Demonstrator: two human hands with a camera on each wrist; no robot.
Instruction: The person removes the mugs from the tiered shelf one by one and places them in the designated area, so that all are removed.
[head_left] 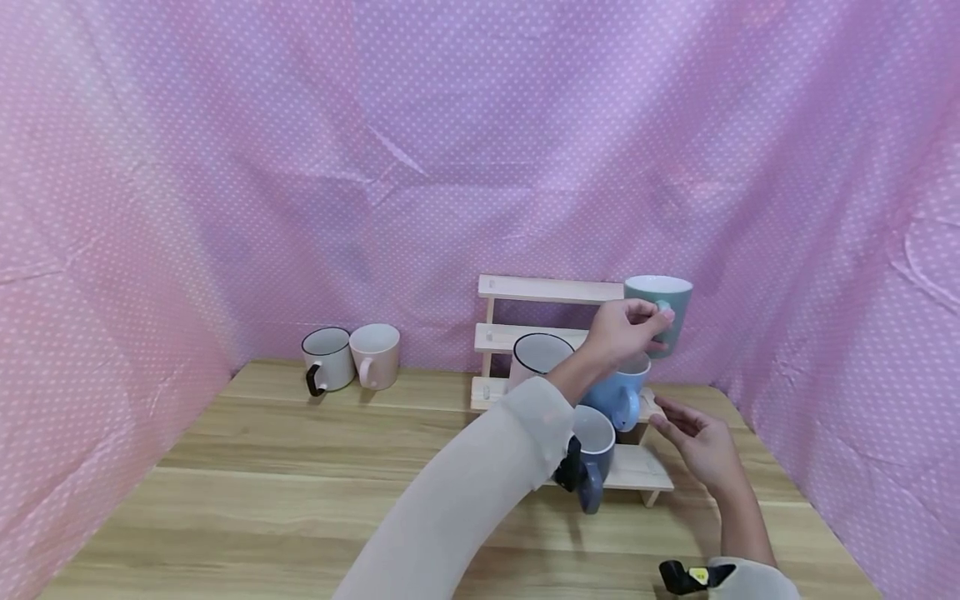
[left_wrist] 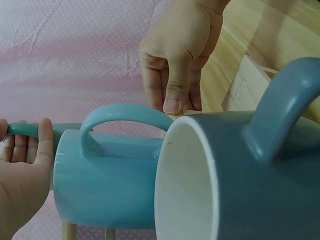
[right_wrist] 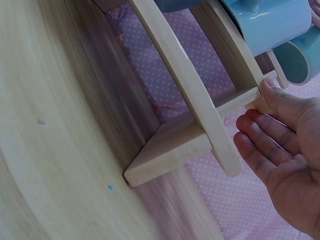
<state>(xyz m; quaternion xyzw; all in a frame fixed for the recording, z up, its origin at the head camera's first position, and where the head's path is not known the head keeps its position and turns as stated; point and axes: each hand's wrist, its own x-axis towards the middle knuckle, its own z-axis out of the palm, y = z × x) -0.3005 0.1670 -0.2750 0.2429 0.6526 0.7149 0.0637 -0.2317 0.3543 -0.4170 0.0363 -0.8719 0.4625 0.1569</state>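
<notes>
My left hand (head_left: 626, 333) pinches the handle of a green mug (head_left: 678, 321) with a white inside, held upright at the right end of the top tier of a wooden stepped shelf (head_left: 555, 289). My right hand (head_left: 701, 446) grips the right end of a lower tier between thumb and fingers, and in the right wrist view the thumb (right_wrist: 287, 102) presses on the wood. Below the left hand a light blue mug (head_left: 618, 392) sits on the shelf. A grey mug (head_left: 596, 450) stands on the bottom tier, its handle facing me.
A dark-rimmed mug (head_left: 542, 354) stands on the shelf, partly behind my left forearm. At the back left of the wooden table (head_left: 262, 492) are a white mug with a black handle (head_left: 330, 362) and a pale pink mug (head_left: 378, 358). A pink dotted cloth (head_left: 420, 167) hangs around the table.
</notes>
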